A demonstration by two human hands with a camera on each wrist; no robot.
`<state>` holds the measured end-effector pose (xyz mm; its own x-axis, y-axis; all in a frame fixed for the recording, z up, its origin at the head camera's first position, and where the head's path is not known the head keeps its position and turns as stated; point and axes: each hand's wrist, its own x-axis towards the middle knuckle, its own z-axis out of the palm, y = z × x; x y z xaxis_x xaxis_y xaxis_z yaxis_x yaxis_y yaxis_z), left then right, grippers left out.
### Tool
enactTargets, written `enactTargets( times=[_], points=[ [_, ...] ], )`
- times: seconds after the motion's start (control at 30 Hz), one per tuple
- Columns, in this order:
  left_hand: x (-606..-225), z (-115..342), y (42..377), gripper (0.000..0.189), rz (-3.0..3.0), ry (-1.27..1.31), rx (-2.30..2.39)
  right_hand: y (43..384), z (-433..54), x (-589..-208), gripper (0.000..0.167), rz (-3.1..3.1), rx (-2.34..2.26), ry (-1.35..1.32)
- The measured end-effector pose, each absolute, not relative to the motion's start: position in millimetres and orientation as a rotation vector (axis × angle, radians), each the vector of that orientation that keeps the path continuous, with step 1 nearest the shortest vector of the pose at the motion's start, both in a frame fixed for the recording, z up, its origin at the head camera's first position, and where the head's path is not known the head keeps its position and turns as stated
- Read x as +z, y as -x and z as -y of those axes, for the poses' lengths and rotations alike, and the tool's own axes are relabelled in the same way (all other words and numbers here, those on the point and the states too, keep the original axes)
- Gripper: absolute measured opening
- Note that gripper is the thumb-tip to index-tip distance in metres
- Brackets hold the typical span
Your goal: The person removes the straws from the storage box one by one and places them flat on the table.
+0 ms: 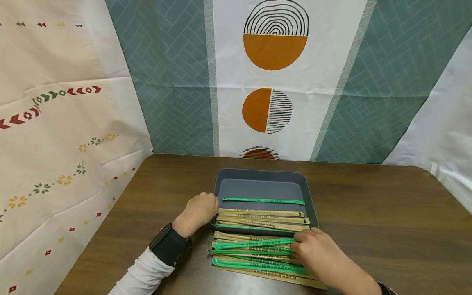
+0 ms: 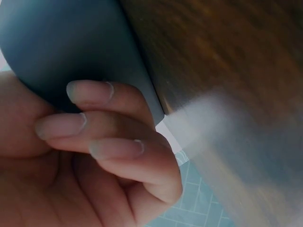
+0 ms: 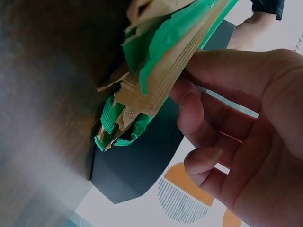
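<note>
A grey tray [image 1: 258,174] lies on the brown table, with my left hand [image 1: 200,208] at its left side. The left wrist view shows that hand's fingers [image 2: 106,151] curled against the tray's dark wall [image 2: 71,47]. Several brown wrapped straws [image 1: 262,219] lie side by side in the tray's near half, and a single green wrapped straw [image 1: 263,200] lies behind them. A pile of green and brown wrapped straws [image 1: 258,266] rests in front of the tray. My right hand [image 1: 321,256] pinches the right end of a green wrapped straw [image 1: 254,243] on top of that pile.
The wooden table [image 1: 368,205] extends to both sides of the tray. Behind it hangs a patterned curtain [image 1: 177,82], and a cream cloth with printed flowers [image 1: 55,164] borders the table's left edge.
</note>
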<state>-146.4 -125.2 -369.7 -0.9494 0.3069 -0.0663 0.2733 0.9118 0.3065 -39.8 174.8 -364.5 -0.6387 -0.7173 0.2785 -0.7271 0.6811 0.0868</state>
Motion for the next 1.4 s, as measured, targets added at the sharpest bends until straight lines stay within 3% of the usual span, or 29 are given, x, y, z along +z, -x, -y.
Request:
enactTargets(
  times=[0.37, 0.7, 1.07, 1.4],
  points=[
    [-366.4, 125.8, 148.8, 0.048, -2.953, -0.439, 0.448, 46.8, -178.4, -345.2, 0.023, 2.669, 0.189, -1.124],
    [-368.2, 130.5, 144.6, 0.046, -2.988, -0.463, 0.458, 81.6, -183.6, -328.8, 0.018, 2.697, 0.227, -1.001],
    [-369.6, 127.8, 141.8, 0.046, -2.983, -0.47, 0.437, 118.0, -189.7, -337.0, 0.016, 2.914, 0.147, -0.881],
    [-369.2, 126.2, 142.0, 0.046, -2.977, -0.501, 0.451, 130.9, -192.2, -353.3, 0.013, 2.929, 0.174, -0.902]
  ],
)
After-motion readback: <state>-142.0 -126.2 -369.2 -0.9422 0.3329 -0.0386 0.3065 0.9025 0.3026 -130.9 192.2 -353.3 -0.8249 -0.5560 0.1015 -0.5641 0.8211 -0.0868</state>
